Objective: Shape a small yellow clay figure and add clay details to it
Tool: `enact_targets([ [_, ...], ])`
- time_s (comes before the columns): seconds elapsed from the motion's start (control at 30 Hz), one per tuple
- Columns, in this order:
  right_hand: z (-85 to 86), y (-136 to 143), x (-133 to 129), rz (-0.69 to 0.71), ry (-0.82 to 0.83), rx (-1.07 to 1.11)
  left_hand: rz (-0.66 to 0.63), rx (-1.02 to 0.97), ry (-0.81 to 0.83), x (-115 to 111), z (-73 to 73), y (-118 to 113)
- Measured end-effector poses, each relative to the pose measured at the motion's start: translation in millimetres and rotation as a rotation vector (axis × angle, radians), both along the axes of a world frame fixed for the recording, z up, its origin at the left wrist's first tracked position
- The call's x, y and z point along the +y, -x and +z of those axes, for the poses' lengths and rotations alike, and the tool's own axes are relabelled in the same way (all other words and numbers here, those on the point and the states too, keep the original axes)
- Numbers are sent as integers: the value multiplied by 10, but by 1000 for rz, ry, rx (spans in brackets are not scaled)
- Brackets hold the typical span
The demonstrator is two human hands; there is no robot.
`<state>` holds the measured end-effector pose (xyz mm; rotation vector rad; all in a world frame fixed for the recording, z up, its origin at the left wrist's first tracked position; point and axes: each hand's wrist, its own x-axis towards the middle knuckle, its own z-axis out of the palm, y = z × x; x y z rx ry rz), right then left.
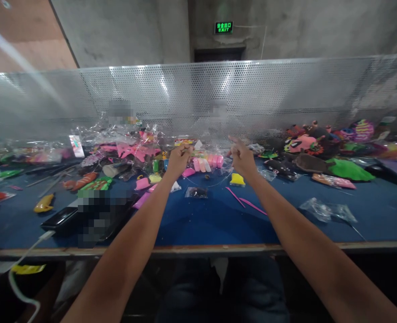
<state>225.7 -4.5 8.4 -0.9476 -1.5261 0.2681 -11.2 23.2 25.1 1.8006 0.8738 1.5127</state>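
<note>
I am pinching a thin clear thread (207, 184) in both hands, left hand (178, 159) clenched at nine o'clock, right hand (242, 158) at three, thread sagging crosswise over the blue table (198, 220).

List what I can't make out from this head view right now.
- What the left hand pinches: too small, fingers cover it.
- Clear film near the right hand: see-through, its edges are lost.
- Dark item on the table at left: pixel blur.
- Past the mesh screen: hazy.
</note>
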Motion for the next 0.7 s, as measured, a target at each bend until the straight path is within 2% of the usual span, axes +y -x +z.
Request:
enact_targets([
  [0.17,-49,26,22,-117,-63,-323,-9,103,-20,40,-46,-8],
  [0.37,-73,35,53,-150,-78,-559,-12,181,-39,-4,-14,-41],
  [0.7,-48,187,-8,-56,-54,-540,-21,200,-97,-90,7,-153],
])
